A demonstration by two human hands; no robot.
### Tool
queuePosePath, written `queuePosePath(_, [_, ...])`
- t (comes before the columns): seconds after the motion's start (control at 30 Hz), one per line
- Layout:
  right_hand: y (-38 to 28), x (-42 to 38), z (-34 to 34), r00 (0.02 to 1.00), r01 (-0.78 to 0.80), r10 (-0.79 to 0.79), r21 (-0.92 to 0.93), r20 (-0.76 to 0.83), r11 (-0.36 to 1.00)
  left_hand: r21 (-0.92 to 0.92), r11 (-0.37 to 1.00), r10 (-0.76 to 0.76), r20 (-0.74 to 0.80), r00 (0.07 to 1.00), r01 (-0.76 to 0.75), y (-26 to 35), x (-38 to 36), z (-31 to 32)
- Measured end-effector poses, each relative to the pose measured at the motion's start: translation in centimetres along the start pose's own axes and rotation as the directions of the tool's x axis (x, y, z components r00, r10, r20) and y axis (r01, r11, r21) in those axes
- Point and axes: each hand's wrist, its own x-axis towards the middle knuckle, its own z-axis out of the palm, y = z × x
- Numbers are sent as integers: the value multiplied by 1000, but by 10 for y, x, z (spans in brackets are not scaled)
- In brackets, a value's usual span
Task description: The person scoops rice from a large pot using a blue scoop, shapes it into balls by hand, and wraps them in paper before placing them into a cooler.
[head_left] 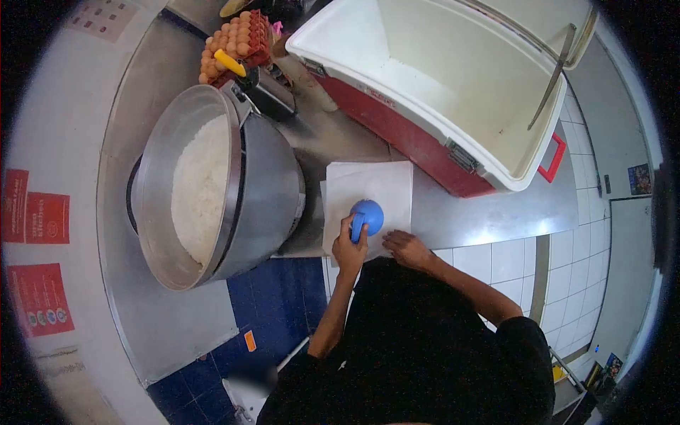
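Note:
My left hand (350,246) is closed round the handle of a blue cup (369,214). The cup's rounded side seems to face up, and it is over a stack of white paper sheets (375,178) on the steel counter. What is under the cup is hidden. My right hand (409,249) lies at the near right corner of the stack, fingers slightly bent and touching the paper, with nothing visible in them.
To the left, a large metal pot (273,184) holds white rice (202,188). An open red-and-white cooler (397,124) stands behind the paper, with a metal utensil (554,78) inside. Eggs (230,42) and a yellow-handled tool (230,62) are at the back.

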Motion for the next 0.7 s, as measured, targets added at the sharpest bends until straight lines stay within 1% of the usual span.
queuePosePath(0.03, [-4,1,-3,999,39,-41,-73,-22,997,19,998,52,3,999,-52,-1,1,3])
queuePosePath(0.07, [-4,4,-8,999,37,-39,-80,-28,996,34,993,115,7,993,-115,0,6,7])
queuePosePath(0.1, [-4,5,-12,1000,13,-13,-68,1,998,-40,993,112,-4,994,-112,0,3,9])
queuePosePath(0.13, [-8,3,-13,999,-11,13,-45,38,999,-40,993,111,3,994,-111,-2,2,11])
queuePosePath(0.2, [-8,0,-7,1000,-12,13,-18,28,1000,82,994,74,-17,997,-73,-2,1,9])
queuePosePath(0.23, [-3,2,-8,1000,-14,14,-10,10,1000,78,994,83,-17,996,-81,-1,4,7])
queuePosePath(0.27, [-3,2,-11,1000,-19,19,-13,7,1000,-95,992,72,-74,995,-79,14,3,-7])
queuePosePath(0.3, [-9,-1,-14,999,-34,34,36,-15,999,-262,962,44,-125,991,-76,32,-1,-26])
queuePosePath(0.33, [-11,0,-16,998,-42,45,81,-36,996,-236,951,144,-225,964,-197,57,-2,-52])
queuePosePath(0.37, [-8,1,-16,999,-38,41,78,-33,996,-199,929,239,-325,915,-313,85,-1,-83])
queuePosePath(0.4, [-4,1,-13,997,-45,47,38,-65,998,31,911,392,-377,839,-411,99,0,-121])
queuePosePath(0.43, [-1,-1,-11,994,-51,51,-2,-94,999,265,842,540,-388,747,-471,110,-2,-157])
queuePosePath(0.47, [2,-1,-11,996,-40,40,-2,-82,999,30,942,294,-555,778,-334,123,-6,-179])
queuePosePath(0.5, [4,-2,-11,997,-40,40,3,-59,999,38,935,295,-636,713,-353,155,2,-207])
queuePosePath(0.57, [6,-1,-13,1000,-19,19,11,-17,1000,103,976,210,-669,713,-191,169,26,-265])
queuePosePath(0.6, [5,-2,-13,1000,-21,21,30,-5,999,310,951,210,-606,767,-16,175,41,-292])
queuePosePath(0.63, [4,-2,-14,1000,-23,22,50,9,999,504,851,181,-544,820,147,176,47,-308])
queuePosePath(0.67, [0,-1,-18,1000,-7,6,51,21,999,500,850,169,-557,813,165,174,43,-307])
queuePosePath(0.7, [-4,3,-26,996,-81,83,115,-17,990,574,818,371,-512,775,-12,175,43,-300])
